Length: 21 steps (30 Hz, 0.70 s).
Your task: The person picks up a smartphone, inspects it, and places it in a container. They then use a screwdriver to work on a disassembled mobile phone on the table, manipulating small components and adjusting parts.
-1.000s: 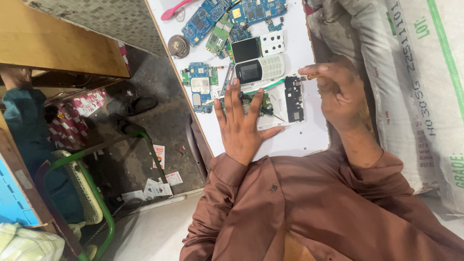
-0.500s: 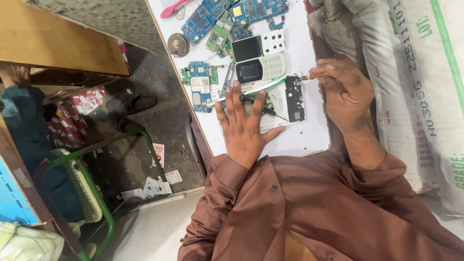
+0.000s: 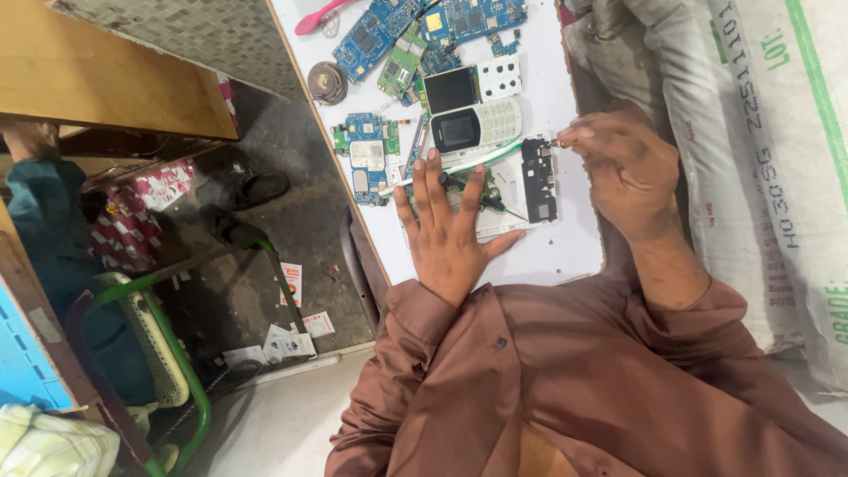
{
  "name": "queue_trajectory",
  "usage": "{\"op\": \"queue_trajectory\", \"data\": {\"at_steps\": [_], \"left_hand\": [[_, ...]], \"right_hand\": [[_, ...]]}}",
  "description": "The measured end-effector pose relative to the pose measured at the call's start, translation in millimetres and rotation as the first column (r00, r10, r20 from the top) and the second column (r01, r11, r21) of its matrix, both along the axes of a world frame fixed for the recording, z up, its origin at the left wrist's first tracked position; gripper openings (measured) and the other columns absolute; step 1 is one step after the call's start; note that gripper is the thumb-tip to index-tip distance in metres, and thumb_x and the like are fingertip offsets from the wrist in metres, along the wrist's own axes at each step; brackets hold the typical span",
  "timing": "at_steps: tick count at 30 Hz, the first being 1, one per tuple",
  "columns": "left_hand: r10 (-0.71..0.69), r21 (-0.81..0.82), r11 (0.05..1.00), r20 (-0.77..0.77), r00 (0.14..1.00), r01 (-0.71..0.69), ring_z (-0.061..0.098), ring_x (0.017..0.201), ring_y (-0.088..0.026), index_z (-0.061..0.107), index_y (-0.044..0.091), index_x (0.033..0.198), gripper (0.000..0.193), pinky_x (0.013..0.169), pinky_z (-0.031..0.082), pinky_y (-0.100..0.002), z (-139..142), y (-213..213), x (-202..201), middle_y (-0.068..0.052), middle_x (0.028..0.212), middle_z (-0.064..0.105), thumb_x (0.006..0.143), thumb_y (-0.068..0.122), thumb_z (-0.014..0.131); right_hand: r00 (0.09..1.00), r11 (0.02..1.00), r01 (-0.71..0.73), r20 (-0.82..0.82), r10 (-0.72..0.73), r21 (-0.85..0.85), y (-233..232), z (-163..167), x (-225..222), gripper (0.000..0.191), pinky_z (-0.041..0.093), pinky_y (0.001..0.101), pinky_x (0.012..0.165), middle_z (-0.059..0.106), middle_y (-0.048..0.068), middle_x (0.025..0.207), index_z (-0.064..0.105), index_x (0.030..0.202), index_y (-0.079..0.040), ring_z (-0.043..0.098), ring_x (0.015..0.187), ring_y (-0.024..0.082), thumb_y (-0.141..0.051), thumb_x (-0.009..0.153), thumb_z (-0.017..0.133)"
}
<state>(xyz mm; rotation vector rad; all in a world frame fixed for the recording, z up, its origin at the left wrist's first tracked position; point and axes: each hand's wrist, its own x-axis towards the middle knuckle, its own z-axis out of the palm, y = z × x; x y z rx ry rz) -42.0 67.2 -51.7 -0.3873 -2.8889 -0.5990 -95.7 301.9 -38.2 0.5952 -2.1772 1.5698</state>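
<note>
You're looking down past a white surface (image 3: pixel 548 252) to a dark, gritty floor (image 3: pixel 265 291) littered with paper scraps (image 3: pixel 287 340). Left of you, a wooden bench top (image 3: pixel 106 79), and below it a green-framed chair (image 3: pixel 168 353). A pale woven sack (image 3: pixel 777 159) lies to your right.

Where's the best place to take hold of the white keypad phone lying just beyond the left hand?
Probably across its two long edges at mid-body, coming from above: the white keypad phone lies flat, face up, with circuit boards crowding its far side.
</note>
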Motion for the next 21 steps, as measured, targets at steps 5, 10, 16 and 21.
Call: {"op": "queue_trajectory", "data": {"at_steps": [5,10,16,21], "left_hand": [[0.003,-0.006,1.0,-0.004,1.0,-0.003,0.018,0.159,-0.043,0.036,0.027,0.159,0.101,0.126,0.008,-0.066,0.3,0.3,-0.2,-0.026,0.167,0.024,0.078,0.073,0.077],[0.005,0.008,1.0,-0.002,1.0,-0.005,0.018,0.158,-0.043,0.036,0.028,0.158,0.101,0.127,0.008,-0.066,0.7,0.6,-0.6,-0.026,0.167,0.024,0.077,0.072,0.078],[0.004,0.002,1.0,0.007,1.0,-0.004,0.018,0.158,-0.042,0.037,0.028,0.158,0.101,0.127,0.008,-0.066,1.0,0.6,-1.1,-0.025,0.167,0.023,0.077,0.072,0.078],[0.003,-0.004,1.0,-0.002,1.0,-0.003,0.017,0.158,-0.043,0.036,0.028,0.158,0.101,0.126,0.008,-0.065,0.9,0.1,-1.4,-0.026,0.167,0.023,0.077,0.073,0.077]], "right_hand": [[0.997,0.997,-0.001,0.081,0.007,-0.073,-5.6,6.0,3.3,0.038,0.057,0.029,0.084,0.07,0.015,0.123,0.053,0.132,-0.008,0.071,0.108,0.023,0.009,0.101,0.067],[0.997,0.995,0.073,0.022,-0.075,0.064,-12.6,1.5,1.4,0.039,0.056,0.028,0.077,0.066,0.014,0.111,0.057,0.127,-0.009,0.07,0.102,0.021,0.003,0.098,0.08],[1.0,0.998,0.012,-0.022,-0.011,0.064,-13.7,-5.0,-4.2,0.033,0.06,0.0295,0.084,0.069,0.013,0.109,0.057,0.13,-0.01,0.072,0.103,0.024,0.01,0.105,0.068],[0.994,0.996,-0.07,0.082,0.075,-0.06,-15.5,2.2,-2.8,0.035,0.06,0.0289,0.091,0.072,0.014,0.121,0.048,0.14,-0.013,0.074,0.109,0.022,0.006,0.112,0.058]]}}
